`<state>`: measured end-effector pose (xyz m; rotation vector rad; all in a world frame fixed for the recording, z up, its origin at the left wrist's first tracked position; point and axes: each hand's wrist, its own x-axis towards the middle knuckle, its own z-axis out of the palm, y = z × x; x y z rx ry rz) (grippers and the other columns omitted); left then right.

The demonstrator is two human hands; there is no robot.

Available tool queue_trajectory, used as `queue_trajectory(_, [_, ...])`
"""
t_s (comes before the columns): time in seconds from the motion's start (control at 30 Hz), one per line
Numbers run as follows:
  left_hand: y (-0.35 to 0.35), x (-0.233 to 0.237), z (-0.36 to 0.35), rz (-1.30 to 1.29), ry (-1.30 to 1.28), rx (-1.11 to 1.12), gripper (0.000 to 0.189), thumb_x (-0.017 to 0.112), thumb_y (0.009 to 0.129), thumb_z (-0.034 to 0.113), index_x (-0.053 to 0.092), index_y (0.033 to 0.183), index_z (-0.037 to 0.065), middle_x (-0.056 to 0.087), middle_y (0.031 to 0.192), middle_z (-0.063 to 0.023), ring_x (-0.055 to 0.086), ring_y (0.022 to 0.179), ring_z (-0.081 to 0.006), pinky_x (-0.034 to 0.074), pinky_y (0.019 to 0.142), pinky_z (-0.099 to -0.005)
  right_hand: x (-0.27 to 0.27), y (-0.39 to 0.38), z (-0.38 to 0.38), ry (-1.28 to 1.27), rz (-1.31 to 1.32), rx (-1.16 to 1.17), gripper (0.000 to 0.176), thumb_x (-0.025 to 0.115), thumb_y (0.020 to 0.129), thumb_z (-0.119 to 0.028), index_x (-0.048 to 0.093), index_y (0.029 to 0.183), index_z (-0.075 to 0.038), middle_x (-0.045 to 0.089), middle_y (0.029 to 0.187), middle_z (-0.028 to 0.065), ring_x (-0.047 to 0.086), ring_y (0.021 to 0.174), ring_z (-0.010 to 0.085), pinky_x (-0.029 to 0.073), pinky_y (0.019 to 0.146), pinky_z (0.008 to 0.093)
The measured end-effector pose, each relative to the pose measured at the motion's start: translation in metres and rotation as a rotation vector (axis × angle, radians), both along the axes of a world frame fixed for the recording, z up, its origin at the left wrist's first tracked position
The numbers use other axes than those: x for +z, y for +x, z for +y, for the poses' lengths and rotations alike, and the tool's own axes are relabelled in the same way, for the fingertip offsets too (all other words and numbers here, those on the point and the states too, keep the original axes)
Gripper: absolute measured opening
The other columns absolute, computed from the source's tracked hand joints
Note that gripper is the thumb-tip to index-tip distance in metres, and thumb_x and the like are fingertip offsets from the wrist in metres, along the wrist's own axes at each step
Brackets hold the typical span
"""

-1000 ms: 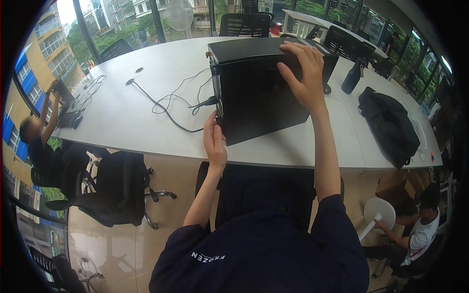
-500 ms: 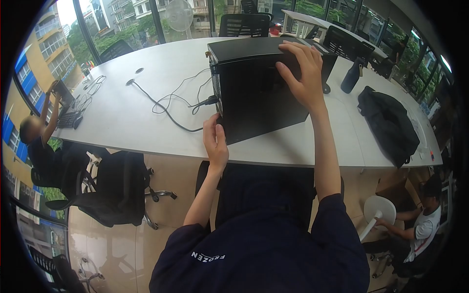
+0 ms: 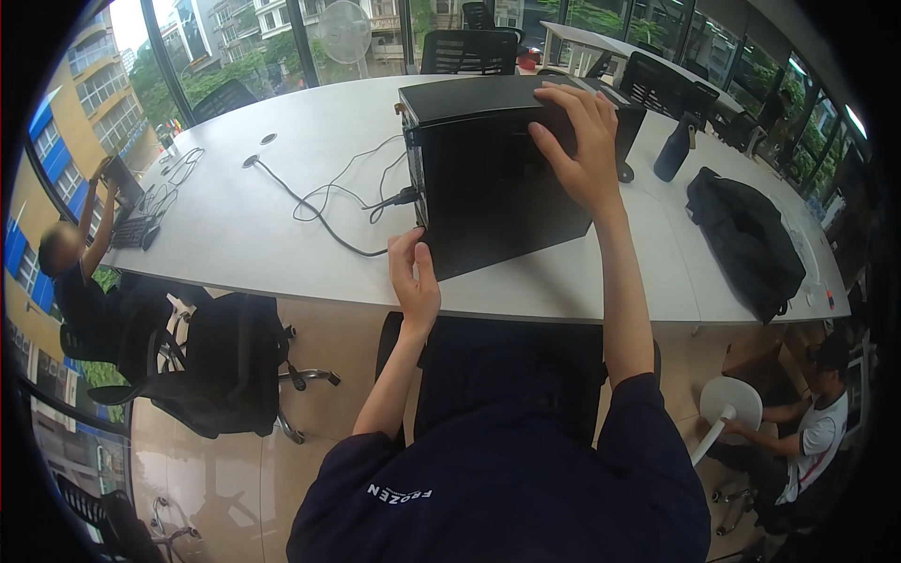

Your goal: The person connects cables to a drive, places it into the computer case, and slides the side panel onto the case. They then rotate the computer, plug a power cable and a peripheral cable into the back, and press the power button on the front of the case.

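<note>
Directly ahead at 12 o'clock, a black computer case [image 3: 488,169] stands upright on a long white tabletop [image 3: 235,225], its lower corner close to the near edge.

My right hand [image 3: 582,150] lies open and spread flat on the upper part of the case's side panel, fingertips reaching over the top edge. My left hand [image 3: 413,277] is at 6 o'clock from the case, loosely open, with its fingers upright against the bottom corner. Neither hand is closed around anything; both only press on smooth panels.

At 9 o'clock from the case, a black cable [image 3: 324,218] is plugged into its left face and trails in loops across the tabletop. A dark bottle [image 3: 676,148] stands at 2 o'clock and a black bag [image 3: 746,239] lies at 3 o'clock, both apart from the case. A black office chair [image 3: 211,361] sits below the tabletop at 8 o'clock. One person sits at far 9 o'clock, another at 4 o'clock beside a white stool [image 3: 730,403].

As I judge it, the main risk is the case slipping: flat palms give little hold, and the near edge is close, so a tilt toward me could carry it off. Turning or dragging the case could also strain the plugged cable or yank its connector.
</note>
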<state>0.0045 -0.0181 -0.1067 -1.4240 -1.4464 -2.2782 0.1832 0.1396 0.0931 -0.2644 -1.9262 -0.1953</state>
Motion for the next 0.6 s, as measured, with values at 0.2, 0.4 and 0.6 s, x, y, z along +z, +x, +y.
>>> queue_trajectory(0.2, [0.005,-0.008,0.007,-0.161,0.110,0.033,0.026,0.049,0.107,0.013,0.051,0.130,0.000,0.046,0.103,-0.0035,0.045,0.075,-0.0075,0.040,0.064,-0.0220,0.001,0.001,-0.002,-0.006,-0.006,-0.004,0.036,0.072,0.090,-0.030,0.066,0.121,-0.013,0.066,0.124,0.0063,0.055,0.124,0.0257,0.024,0.118,0.0482])
queue_trajectory(0.4, [-0.001,-0.001,-0.005,0.002,-0.149,0.023,0.037,0.045,0.108,0.013,0.042,0.142,0.000,0.050,0.115,-0.0086,0.050,0.088,-0.0092,0.045,0.073,-0.0239,0.001,0.001,-0.002,-0.004,-0.011,-0.006,0.037,0.071,0.090,-0.030,0.066,0.122,-0.013,0.066,0.124,0.0060,0.055,0.124,0.0256,0.024,0.117,0.0481])
queue_trajectory(0.6, [0.003,0.003,-0.004,0.083,-0.096,0.044,0.039,0.047,0.104,0.010,0.041,0.141,-0.003,0.050,0.129,-0.0135,0.053,0.111,-0.0178,0.043,0.094,-0.0306,0.001,0.000,-0.001,-0.021,-0.014,-0.002,0.037,0.071,0.090,-0.031,0.066,0.122,-0.014,0.065,0.125,0.0059,0.054,0.125,0.0255,0.023,0.117,0.0479])
